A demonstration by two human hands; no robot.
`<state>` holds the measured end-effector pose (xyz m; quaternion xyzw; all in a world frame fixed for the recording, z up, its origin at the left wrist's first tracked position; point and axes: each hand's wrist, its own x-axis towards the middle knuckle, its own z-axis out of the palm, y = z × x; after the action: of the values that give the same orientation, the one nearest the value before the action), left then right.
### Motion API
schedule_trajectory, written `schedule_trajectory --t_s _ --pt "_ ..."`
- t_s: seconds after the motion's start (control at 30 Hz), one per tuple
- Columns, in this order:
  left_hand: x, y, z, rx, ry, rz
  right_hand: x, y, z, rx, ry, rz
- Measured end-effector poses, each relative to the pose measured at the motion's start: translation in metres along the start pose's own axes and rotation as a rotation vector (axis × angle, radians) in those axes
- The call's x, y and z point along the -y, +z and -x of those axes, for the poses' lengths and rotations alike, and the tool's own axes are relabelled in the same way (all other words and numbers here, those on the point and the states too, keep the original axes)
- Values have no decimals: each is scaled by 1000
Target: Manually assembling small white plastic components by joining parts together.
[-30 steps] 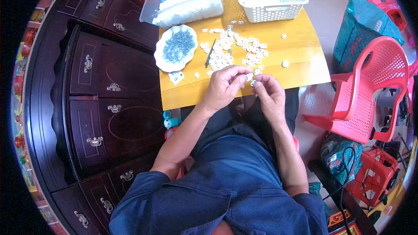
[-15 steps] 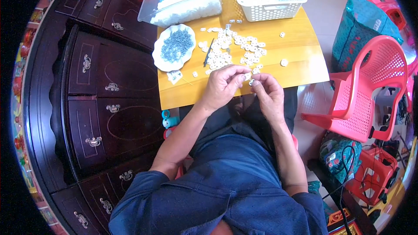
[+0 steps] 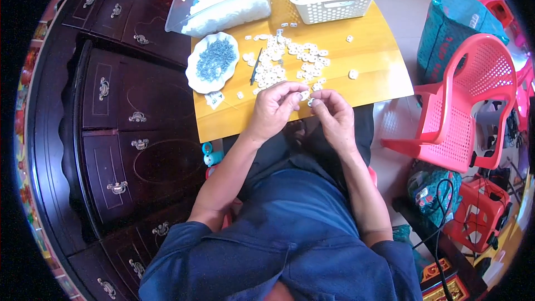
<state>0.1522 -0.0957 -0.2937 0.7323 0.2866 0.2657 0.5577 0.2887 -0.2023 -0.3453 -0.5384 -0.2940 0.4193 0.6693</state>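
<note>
Above the near edge of the table, my left hand (image 3: 272,112) pinches a small white plastic piece (image 3: 305,95) between thumb and fingertips. Close beside it, my right hand (image 3: 336,120) is closed on another small white piece (image 3: 311,102), mostly covered by the fingers. Whether the two pieces touch cannot be made out. Just beyond my fingers lies a loose spread of similar white pieces (image 3: 270,72) with small dark holes. A thin black tool (image 3: 256,67) lies at the left of that spread. Farther left, a white scalloped dish (image 3: 192,72) holds many thin grey-blue bits.
At the back stand a clear plastic bin (image 3: 223,22) full of white pieces and a white perforated basket (image 3: 337,11). Dark wooden drawers (image 3: 156,89) line the left. A red plastic chair (image 3: 451,128) and a teal bag (image 3: 451,33) stand right of the table (image 3: 379,56).
The whole view has shifted slightly, so the table appears farther left. Both hands stay together at the table's near edge, still pinching the small pieces.
</note>
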Motion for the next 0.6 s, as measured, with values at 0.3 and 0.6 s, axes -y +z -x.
schedule_trajectory --t_s 0.3,0.6 --pt "1 1 -3 -7 0 -31 1 1 0 -16 8 10" --pt "3 2 -5 7 87 -117 -1 0 0 -13 5 -1"
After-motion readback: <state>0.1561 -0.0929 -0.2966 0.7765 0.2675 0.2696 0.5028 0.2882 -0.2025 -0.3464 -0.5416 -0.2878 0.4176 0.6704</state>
